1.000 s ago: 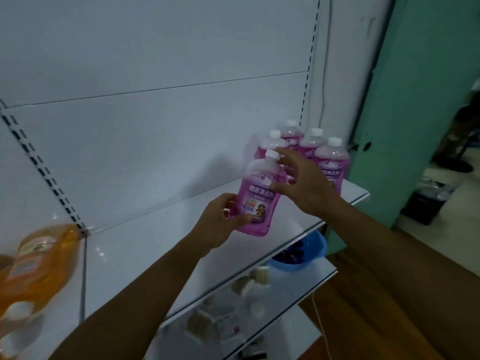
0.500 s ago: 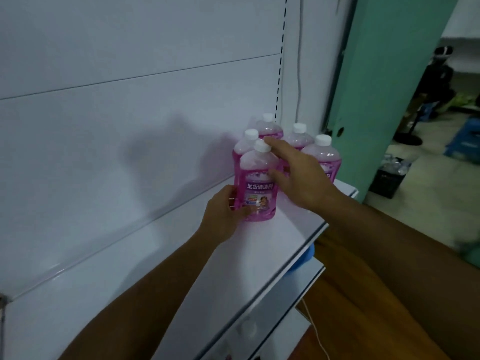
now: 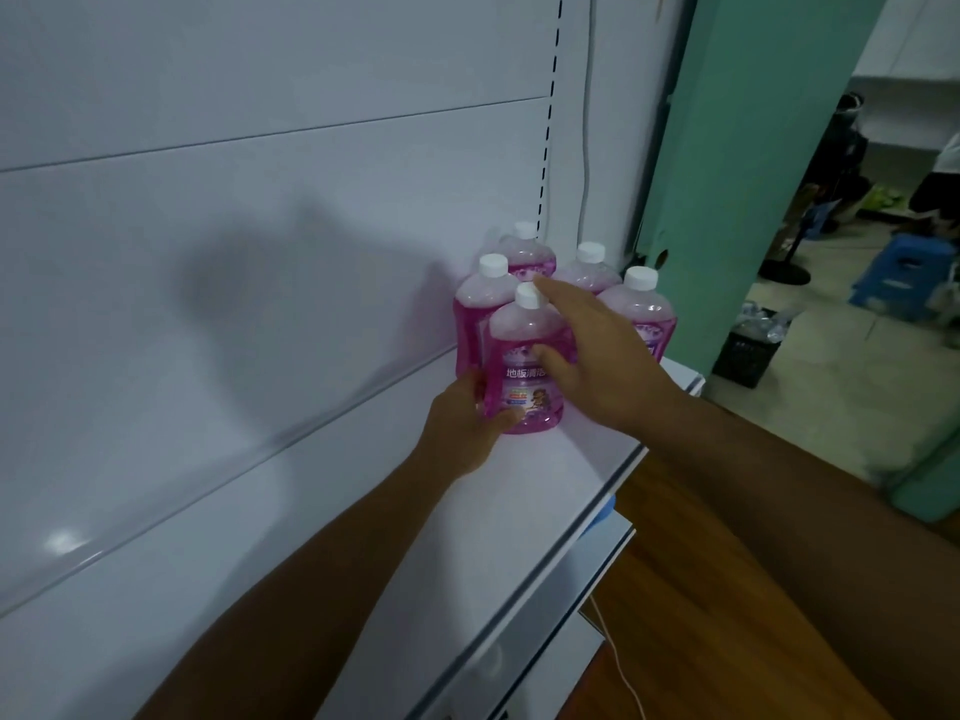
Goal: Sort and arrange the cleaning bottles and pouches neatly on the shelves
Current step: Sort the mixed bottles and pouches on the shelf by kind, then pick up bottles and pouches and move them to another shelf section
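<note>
A pink cleaning bottle [image 3: 522,356] with a white cap stands upright on the white shelf [image 3: 415,563], at the front left of a cluster of several matching pink bottles [image 3: 641,314]. My left hand [image 3: 462,428] grips its lower left side, thumb across the front near the base. On its right side lies my right hand [image 3: 592,356], fingers straight; the index finger reaches up past the cap and the thumb touches the label. The right hand hides part of the bottles behind.
The white back panel [image 3: 260,252] rises behind the shelf, with a slotted upright [image 3: 545,148] at the right. A lower shelf edge [image 3: 597,579] and wooden floor [image 3: 701,615] lie below right. A green wall [image 3: 753,174], a black crate [image 3: 745,356] and a blue stool [image 3: 904,272] are beyond.
The pink bottle came down from the air onto the shelf beside the other bottles. Both hands stayed on it, and my view swung right, leaving the orange bottle out of sight.
</note>
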`<state>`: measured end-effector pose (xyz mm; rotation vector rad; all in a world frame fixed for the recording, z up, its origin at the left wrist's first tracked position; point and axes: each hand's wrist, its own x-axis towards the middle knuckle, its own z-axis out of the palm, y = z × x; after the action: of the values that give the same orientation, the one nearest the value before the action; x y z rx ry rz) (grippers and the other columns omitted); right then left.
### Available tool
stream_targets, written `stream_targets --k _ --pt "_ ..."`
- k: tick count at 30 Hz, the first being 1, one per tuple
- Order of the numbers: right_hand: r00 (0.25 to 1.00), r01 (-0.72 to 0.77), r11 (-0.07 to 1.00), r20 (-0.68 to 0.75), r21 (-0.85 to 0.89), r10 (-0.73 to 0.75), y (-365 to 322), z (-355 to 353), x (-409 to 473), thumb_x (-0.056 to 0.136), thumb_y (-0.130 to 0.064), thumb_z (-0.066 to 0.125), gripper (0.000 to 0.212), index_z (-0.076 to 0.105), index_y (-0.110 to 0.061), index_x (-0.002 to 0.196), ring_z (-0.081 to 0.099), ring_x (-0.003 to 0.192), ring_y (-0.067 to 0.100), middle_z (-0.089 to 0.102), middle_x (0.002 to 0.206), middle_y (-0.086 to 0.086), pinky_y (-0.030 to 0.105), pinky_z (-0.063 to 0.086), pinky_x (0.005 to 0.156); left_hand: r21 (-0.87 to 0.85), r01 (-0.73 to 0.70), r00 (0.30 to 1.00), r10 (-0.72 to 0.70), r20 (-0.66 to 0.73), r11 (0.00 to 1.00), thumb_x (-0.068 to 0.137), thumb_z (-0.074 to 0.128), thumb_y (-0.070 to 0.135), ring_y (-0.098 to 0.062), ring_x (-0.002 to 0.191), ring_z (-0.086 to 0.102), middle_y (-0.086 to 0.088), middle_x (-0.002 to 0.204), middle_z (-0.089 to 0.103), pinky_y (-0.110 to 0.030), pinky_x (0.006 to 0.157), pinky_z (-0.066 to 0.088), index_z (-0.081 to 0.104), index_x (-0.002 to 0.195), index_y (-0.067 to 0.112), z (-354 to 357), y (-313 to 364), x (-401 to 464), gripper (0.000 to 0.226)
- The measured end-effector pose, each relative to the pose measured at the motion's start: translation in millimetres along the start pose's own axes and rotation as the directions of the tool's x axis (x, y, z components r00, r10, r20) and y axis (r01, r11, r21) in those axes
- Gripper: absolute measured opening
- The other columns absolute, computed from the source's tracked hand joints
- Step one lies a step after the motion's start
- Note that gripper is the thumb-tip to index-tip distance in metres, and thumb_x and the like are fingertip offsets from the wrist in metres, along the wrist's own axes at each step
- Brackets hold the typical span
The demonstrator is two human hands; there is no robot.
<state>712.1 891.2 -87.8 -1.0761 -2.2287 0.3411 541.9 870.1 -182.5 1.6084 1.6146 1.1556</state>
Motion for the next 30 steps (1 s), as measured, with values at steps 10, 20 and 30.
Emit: stream_targets --k 10,20,30 --pt "0.968 0.246 0.966 0.063 -0.078 -0.242 -54 20 -15 0.094 -0.048 0.051 0.064 0.034 -0.019 0.148 0.022 0.145 0.023 0.029 0.156 0.004 0.042 0.021 0.118 0.543 0.161 0.984 -0.178 -0.022 0.824 0.087 0.05 0.065 -0.021 0.143 0.03 0.0 0.157 0.031 -0.036 0.115 0.024 0.026 0.152 0.021 -46 5 -70 0.082" --pt "0.837 0.443 0.869 0.245 0.222 -0.49 -186 111 -54 0.093 -0.059 0.04 0.066 0.031 -0.025 0.149 0.024 0.144 0.017 0.027 0.158 -0.003 0.039 0.023 0.113 0.803 0.386 0.921 -0.234 -0.311 0.455 0.086 0.026 0.077 -0.025 0.147 0.021 -0.001 0.158 0.028 -0.051 0.119 0.018 0.025 0.152 0.024 -150 14 -245 0.084" --pt "0.658 0.458 0.756 0.394 0.467 -0.642 -329 163 -137 0.092 -0.047 0.054 0.057 0.044 -0.019 0.14 0.048 0.127 0.022 0.048 0.143 0.004 0.038 0.041 0.105 0.696 0.592 0.803 -0.223 -0.553 0.407 0.085 0.041 0.072 -0.024 0.141 0.034 -0.004 0.151 0.042 -0.049 0.113 0.03 0.037 0.145 0.021 -238 30 -433 0.079"
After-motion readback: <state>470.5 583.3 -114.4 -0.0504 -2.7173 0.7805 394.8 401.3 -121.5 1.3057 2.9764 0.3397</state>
